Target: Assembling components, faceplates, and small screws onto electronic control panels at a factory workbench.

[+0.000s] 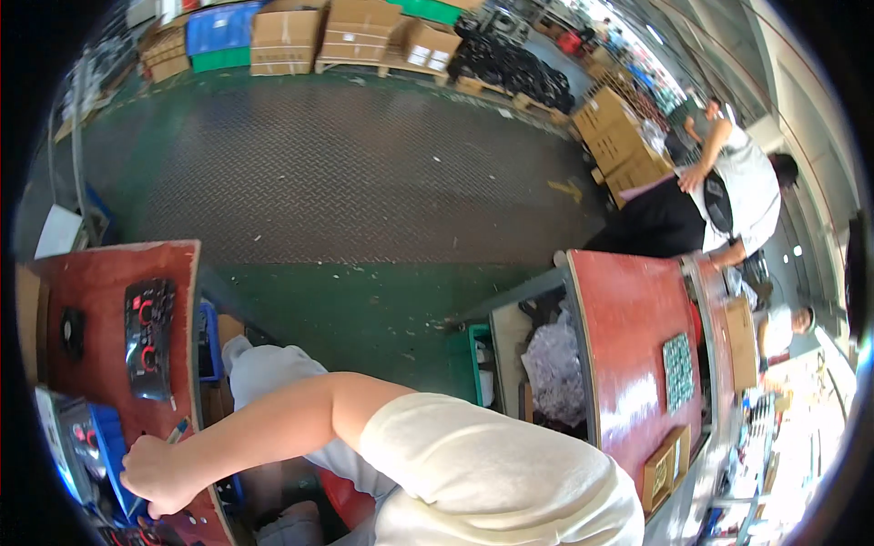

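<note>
My right hand [157, 475] reaches across to the red-topped table [100, 264] on the left, its fingers closed on a slim pen-like tool [177, 435]. The tool's blue-green end sticks up above the hand, and a thin end shows below it; its exact kind is unclear. Beside the hand is a blue bin [111, 450] with dark parts in it. A black panel with red rings [148, 341] lies beyond the hand, and a small black round part [71, 332] lies farther left. My left hand is out of view.
At right, another red-topped table [628, 300] bears a green circuit-board panel [677, 373] and a shallow box [666, 469]. Below it are a plastic bag [555, 369] and a green crate [478, 364]. A person [746, 182] bends beyond. Cardboard boxes [287, 41] line the back.
</note>
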